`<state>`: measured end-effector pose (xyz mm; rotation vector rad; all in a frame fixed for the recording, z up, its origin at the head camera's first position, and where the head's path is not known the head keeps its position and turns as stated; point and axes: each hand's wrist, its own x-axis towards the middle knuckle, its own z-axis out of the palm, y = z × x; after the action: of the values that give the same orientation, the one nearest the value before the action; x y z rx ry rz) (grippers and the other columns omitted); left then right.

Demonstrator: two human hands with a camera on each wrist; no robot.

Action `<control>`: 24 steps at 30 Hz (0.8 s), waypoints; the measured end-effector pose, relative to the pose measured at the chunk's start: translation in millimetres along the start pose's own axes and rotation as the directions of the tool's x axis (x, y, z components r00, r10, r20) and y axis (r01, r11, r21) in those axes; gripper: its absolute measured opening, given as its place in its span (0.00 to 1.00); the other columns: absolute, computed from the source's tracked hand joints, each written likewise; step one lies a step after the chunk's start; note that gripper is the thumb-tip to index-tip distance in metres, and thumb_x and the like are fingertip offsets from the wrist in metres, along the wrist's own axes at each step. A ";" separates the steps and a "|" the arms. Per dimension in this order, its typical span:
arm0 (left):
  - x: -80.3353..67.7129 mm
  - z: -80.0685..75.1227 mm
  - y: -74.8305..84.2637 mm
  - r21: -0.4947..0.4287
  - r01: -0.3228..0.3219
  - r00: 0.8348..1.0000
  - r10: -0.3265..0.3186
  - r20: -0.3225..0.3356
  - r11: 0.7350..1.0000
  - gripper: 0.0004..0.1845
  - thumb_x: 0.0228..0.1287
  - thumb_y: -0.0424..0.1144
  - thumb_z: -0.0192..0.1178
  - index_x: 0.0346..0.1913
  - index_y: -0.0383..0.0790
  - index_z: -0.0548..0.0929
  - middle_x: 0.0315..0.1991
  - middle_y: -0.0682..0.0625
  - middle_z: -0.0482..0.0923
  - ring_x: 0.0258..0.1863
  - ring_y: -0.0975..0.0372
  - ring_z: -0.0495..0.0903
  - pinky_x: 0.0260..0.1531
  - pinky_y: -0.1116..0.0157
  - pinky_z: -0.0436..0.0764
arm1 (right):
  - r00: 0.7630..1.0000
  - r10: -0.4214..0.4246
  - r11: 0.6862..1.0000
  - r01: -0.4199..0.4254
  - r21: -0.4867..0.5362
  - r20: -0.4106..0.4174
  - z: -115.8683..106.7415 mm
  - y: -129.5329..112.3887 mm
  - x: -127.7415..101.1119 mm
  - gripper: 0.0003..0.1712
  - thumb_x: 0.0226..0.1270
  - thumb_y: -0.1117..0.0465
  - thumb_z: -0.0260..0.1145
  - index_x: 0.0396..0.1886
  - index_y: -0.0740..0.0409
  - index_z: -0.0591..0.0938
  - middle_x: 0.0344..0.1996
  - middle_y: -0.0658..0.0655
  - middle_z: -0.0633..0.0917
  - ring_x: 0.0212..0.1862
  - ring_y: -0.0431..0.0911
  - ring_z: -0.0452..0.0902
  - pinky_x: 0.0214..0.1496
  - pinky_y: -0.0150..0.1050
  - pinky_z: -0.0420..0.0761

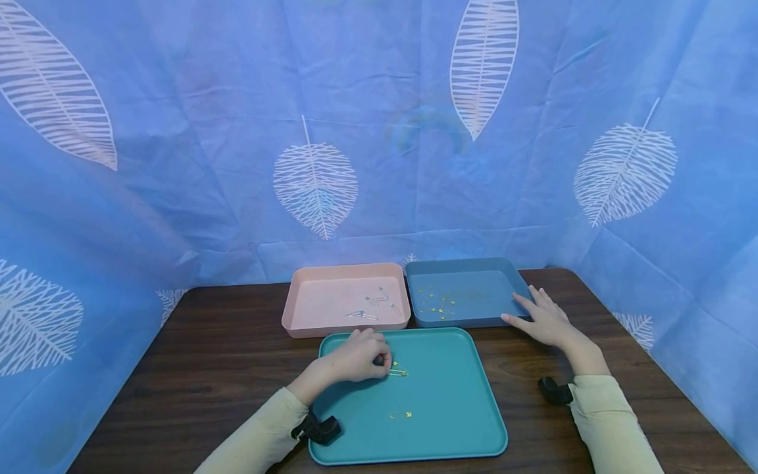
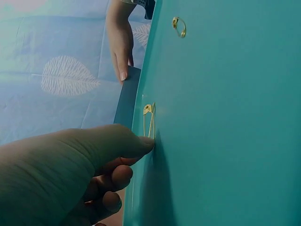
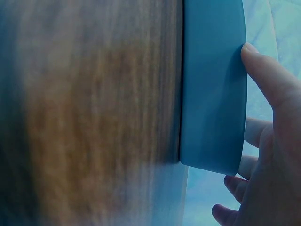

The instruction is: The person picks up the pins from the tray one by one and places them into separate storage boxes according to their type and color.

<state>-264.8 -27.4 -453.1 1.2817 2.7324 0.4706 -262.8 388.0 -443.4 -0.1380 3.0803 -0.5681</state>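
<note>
A teal tray (image 1: 438, 395) lies in front of me with two gold safety pins on it. My left hand (image 1: 358, 355) rests on its far left part with curled fingers. One fingertip (image 2: 146, 141) presses the tray right at the end of the nearer-to-hand pin (image 1: 398, 372) (image 2: 149, 117) and holds nothing. The second pin (image 1: 400, 415) (image 2: 179, 26) lies loose closer to me. My right hand (image 1: 541, 319) (image 3: 273, 141) lies flat on the table, with straight fingers touching the right front corner of the blue tray (image 1: 468, 322) (image 3: 214, 94).
The blue tray holds several gold pins (image 1: 439, 304). A pink tray (image 1: 346, 327) beside it on the left holds a few silver pins (image 1: 372, 304). All three trays sit on a dark wooden table (image 1: 225, 368), with a blue leaf-print cloth (image 1: 379, 164) behind and at the sides.
</note>
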 end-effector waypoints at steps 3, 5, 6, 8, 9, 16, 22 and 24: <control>0.1 -0.7 0.4 0.000 -0.002 1.000 0.002 0.010 1.000 0.11 0.61 0.41 0.64 0.22 0.57 0.77 0.26 0.62 0.68 0.32 0.68 0.62 0.36 0.68 0.58 | 1.000 -0.002 1.000 0.002 -0.001 -0.001 -0.4 -0.7 -0.6 0.50 0.66 0.35 0.58 0.73 0.66 0.60 0.73 0.80 0.48 0.74 0.74 0.39 0.65 0.77 0.45; 0.2 -1.5 1.1 -0.002 -0.003 1.000 0.003 0.018 1.000 0.11 0.60 0.41 0.64 0.22 0.57 0.77 0.26 0.62 0.68 0.32 0.68 0.62 0.36 0.68 0.58 | 1.000 -0.003 1.000 0.003 -0.001 -0.003 -0.7 -1.0 -0.6 0.50 0.66 0.35 0.58 0.73 0.66 0.60 0.73 0.80 0.47 0.74 0.74 0.39 0.65 0.77 0.45; 0.4 -2.0 1.5 -0.001 -0.003 1.000 0.003 0.021 1.000 0.11 0.60 0.41 0.64 0.22 0.56 0.77 0.26 0.62 0.68 0.31 0.68 0.62 0.36 0.68 0.58 | 1.000 -0.004 1.000 0.004 -0.001 -0.004 -0.8 -1.1 -0.7 0.50 0.66 0.35 0.58 0.73 0.66 0.60 0.73 0.80 0.47 0.74 0.74 0.39 0.65 0.77 0.45; 0.8 -2.6 2.1 0.002 -0.006 1.000 0.006 0.024 1.000 0.12 0.60 0.41 0.65 0.21 0.56 0.76 0.25 0.61 0.67 0.31 0.67 0.61 0.37 0.67 0.57 | 1.000 -0.005 1.000 0.005 -0.002 -0.004 -0.9 -1.0 -1.1 0.50 0.66 0.35 0.58 0.73 0.66 0.60 0.73 0.80 0.47 0.74 0.74 0.39 0.64 0.78 0.45; 1.1 -2.4 2.2 0.006 -0.008 1.000 0.008 0.024 1.000 0.12 0.59 0.41 0.65 0.21 0.56 0.76 0.25 0.61 0.67 0.31 0.67 0.61 0.37 0.67 0.57 | 1.000 -0.005 1.000 0.005 -0.003 -0.005 -1.0 -1.0 -1.2 0.50 0.66 0.35 0.58 0.73 0.66 0.60 0.73 0.80 0.47 0.74 0.74 0.39 0.64 0.78 0.45; 3.8 -3.0 3.4 0.026 -0.031 1.000 0.032 -0.002 0.999 0.12 0.59 0.41 0.64 0.21 0.56 0.76 0.25 0.60 0.67 0.30 0.67 0.60 0.36 0.68 0.56 | 1.000 -0.004 1.000 0.004 -0.005 -0.005 -0.7 -0.6 -1.4 0.50 0.66 0.35 0.58 0.73 0.66 0.61 0.73 0.80 0.48 0.74 0.75 0.39 0.64 0.78 0.45; 10.0 -5.7 5.8 0.052 -0.064 0.997 0.067 -0.049 0.997 0.10 0.58 0.40 0.64 0.21 0.55 0.77 0.26 0.60 0.70 0.31 0.67 0.62 0.37 0.68 0.59 | 1.000 -0.002 1.000 0.002 -0.007 -0.002 -0.6 -1.6 -1.0 0.50 0.66 0.34 0.58 0.73 0.66 0.60 0.73 0.80 0.48 0.74 0.75 0.39 0.65 0.78 0.45; 13.6 -6.7 6.7 0.055 -0.064 0.996 0.067 -0.054 0.996 0.11 0.58 0.40 0.64 0.21 0.56 0.77 0.27 0.60 0.70 0.32 0.67 0.62 0.37 0.68 0.60 | 1.000 -0.002 1.000 0.002 -0.006 -0.001 -0.5 -1.7 -0.8 0.50 0.66 0.34 0.58 0.73 0.66 0.60 0.73 0.80 0.48 0.74 0.75 0.39 0.65 0.78 0.45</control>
<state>-270.0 -14.7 -443.9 1.3960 2.7737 0.4490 -261.9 386.7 -442.3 -0.1413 3.0835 -0.5587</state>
